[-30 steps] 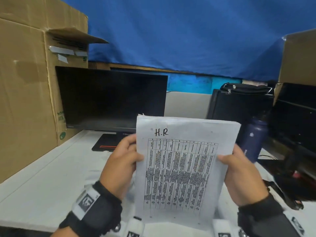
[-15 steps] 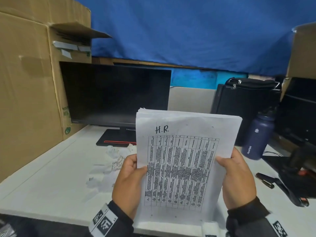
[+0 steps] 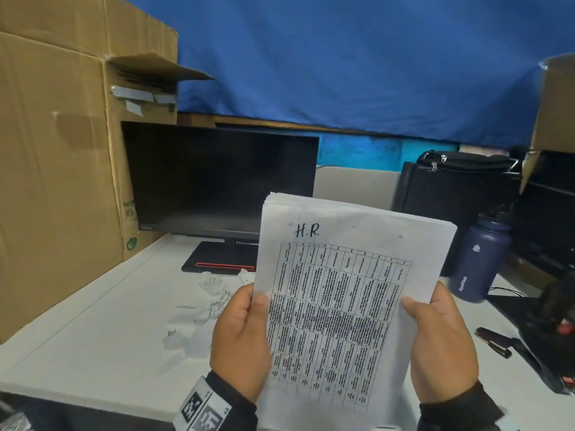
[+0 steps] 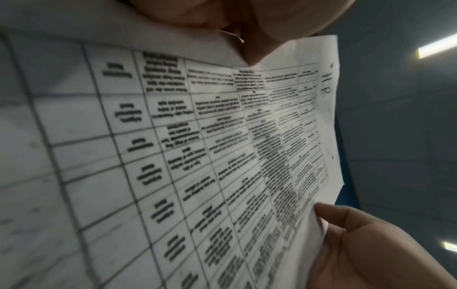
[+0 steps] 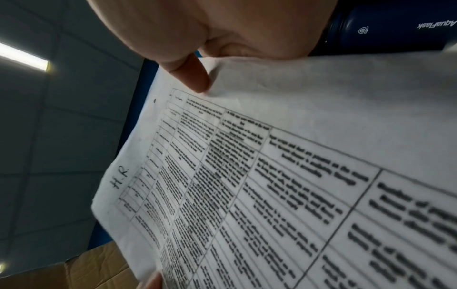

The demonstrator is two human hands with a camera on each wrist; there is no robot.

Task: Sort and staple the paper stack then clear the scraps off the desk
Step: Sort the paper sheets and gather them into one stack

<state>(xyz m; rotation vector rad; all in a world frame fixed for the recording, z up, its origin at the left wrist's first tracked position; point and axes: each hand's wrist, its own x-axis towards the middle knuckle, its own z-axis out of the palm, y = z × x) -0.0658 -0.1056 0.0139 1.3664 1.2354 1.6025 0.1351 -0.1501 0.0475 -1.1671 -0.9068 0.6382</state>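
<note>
I hold a thick paper stack [image 3: 345, 293] upright above the white desk [image 3: 93, 337]; its top sheet shows a printed table and handwritten "H.R.". My left hand [image 3: 241, 340] grips the stack's left edge, thumb on the front. My right hand [image 3: 435, 343] grips the right edge the same way. Both wrist views show the paper stack [image 4: 197, 156] [image 5: 272, 176] close up, with a thumb [image 5: 190, 76] pressed on the sheet. Crumpled paper scraps [image 3: 202, 309] lie on the desk left of my left hand. A black stapler [image 3: 493, 337] lies on the desk to the right.
A dark monitor [image 3: 217, 178] stands behind the scraps. A large cardboard box [image 3: 56, 169] walls the left side. A navy water bottle [image 3: 480, 256], a black bag [image 3: 460, 181] and dark equipment [image 3: 553, 306] crowd the right. A blue tarp hangs behind.
The stack and both hands sit slightly right and closer to me in view; the scraps and the stapler have come into sight beside them. Both grips are unchanged.
</note>
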